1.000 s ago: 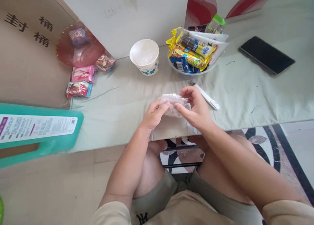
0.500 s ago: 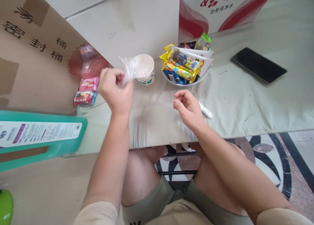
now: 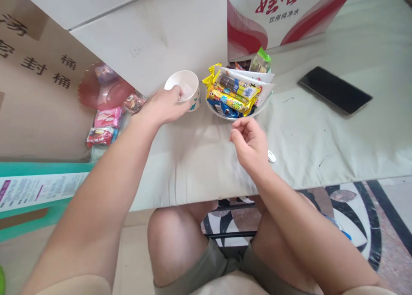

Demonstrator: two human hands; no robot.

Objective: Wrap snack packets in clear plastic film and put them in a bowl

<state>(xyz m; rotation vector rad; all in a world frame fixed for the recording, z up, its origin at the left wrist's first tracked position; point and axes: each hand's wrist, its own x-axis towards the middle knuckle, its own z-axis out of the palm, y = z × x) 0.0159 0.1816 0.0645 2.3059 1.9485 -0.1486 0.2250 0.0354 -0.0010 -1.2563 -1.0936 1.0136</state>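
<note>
My left hand point(image 3: 162, 107) reaches across the pale cloth-covered table point(image 3: 309, 136) to a white paper cup point(image 3: 190, 82). Its bent fingertips rest on the cup's near rim, and what they hold, if anything, is hidden. My right hand point(image 3: 248, 141) hovers over the cloth near the table's front edge, fingers loosely curled with the thumb against the forefinger and nothing seen in them. Just beyond it stands a clear bowl point(image 3: 236, 115) piled with wrapped snacks point(image 3: 234, 91). The tip of a white tool point(image 3: 272, 157) pokes out from behind my right hand.
A black phone point(image 3: 334, 90) lies at the right. A red plastic plate point(image 3: 106, 89) and small snack packs point(image 3: 104, 125) sit at the left by cardboard boxes. A red-and-white box point(image 3: 277, 12) stands behind the bowl. A teal stool point(image 3: 32, 188) is at my left.
Both hands were holding a clear wrapper; my left hand carried it away to the cup, where it no longer shows. My right hand stayed near the table's front edge.
</note>
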